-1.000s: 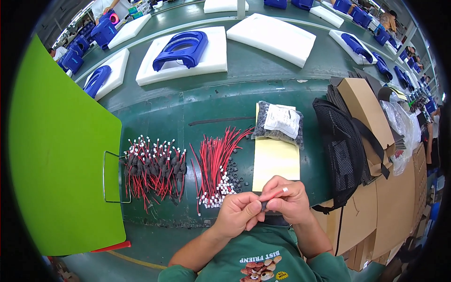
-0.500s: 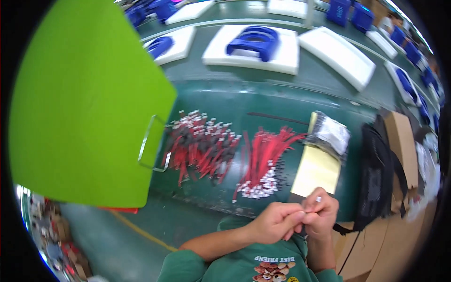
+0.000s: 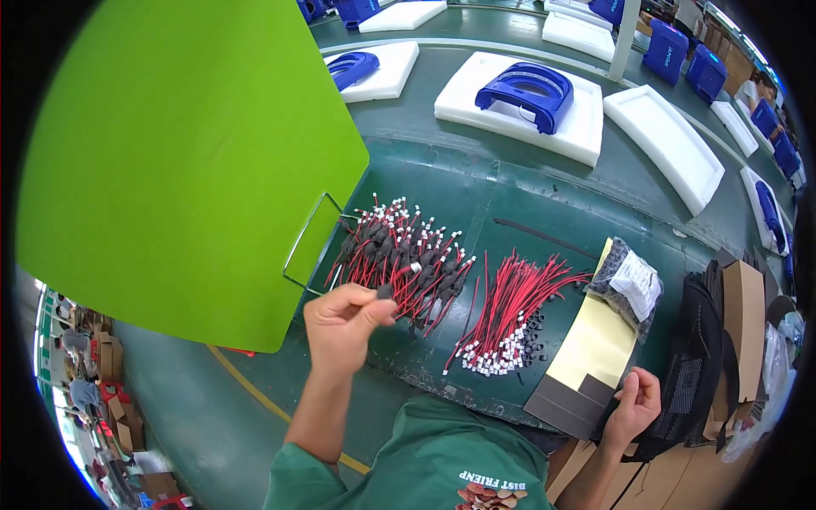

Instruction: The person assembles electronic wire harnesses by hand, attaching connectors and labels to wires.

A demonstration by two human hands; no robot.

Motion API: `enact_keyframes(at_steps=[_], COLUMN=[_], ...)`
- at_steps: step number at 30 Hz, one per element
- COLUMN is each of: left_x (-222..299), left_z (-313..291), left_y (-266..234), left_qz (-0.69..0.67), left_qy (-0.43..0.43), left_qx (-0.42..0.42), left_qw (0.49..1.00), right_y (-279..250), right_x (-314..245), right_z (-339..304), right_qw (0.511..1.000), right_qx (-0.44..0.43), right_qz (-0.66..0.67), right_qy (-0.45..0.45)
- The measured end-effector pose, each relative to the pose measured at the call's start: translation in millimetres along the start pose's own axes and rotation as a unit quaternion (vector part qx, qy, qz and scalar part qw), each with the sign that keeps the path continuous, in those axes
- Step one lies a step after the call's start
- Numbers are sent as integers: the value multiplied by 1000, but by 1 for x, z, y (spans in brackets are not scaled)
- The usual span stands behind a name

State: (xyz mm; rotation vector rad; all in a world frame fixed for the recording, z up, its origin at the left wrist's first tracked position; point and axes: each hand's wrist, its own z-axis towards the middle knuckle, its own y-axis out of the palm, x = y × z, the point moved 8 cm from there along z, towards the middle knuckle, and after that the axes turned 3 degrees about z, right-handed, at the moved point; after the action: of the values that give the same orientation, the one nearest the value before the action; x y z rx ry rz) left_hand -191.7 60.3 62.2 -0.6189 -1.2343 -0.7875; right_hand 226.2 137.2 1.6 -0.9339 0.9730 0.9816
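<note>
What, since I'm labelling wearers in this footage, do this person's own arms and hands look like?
The left hand and right hand wear no gloves, and no watch shows on either wrist. The left arm has a short green sleeve; the right arm's sleeve isn't clearly visible.

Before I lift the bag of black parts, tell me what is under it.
The yellow sheet shows from under the bag along its left and lower sides, with the green table beyond. Anything wholly beneath the bag is covered and cannot be seen.
</note>
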Motion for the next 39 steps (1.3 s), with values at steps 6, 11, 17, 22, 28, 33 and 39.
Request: enact_keyframes(at_steps=[6,11,17,22,28,33,39], left_x=[-2,-7,0,15,-19,-42,-14], left_z=[25,27,14,-2,-23,-50,-50], left_y=[1,26,25,37,76,73,61], left_qz=[303,504,387,313,314,435,352], left_qy=[115,174,148,117,5,-13,13], left_qx=[63,72,75,7,-195,-283,-169], left_qw=[944,843,907,942,929,855,920], right_y=[-3,14,5,6,15,28,45], right_x=[8,5,8,5,-41,-47,-55], right_z=[4,3,2,1,-3,-5,-10], right_qw=[999,998,999,998,997,997,993], right_qx=[23,-48,-18,-11,-43,-60,-97], right_qz=[29,12,21,2,-10,-15,-29], right_qy=[40,46,42,57,-56,-51,-54])
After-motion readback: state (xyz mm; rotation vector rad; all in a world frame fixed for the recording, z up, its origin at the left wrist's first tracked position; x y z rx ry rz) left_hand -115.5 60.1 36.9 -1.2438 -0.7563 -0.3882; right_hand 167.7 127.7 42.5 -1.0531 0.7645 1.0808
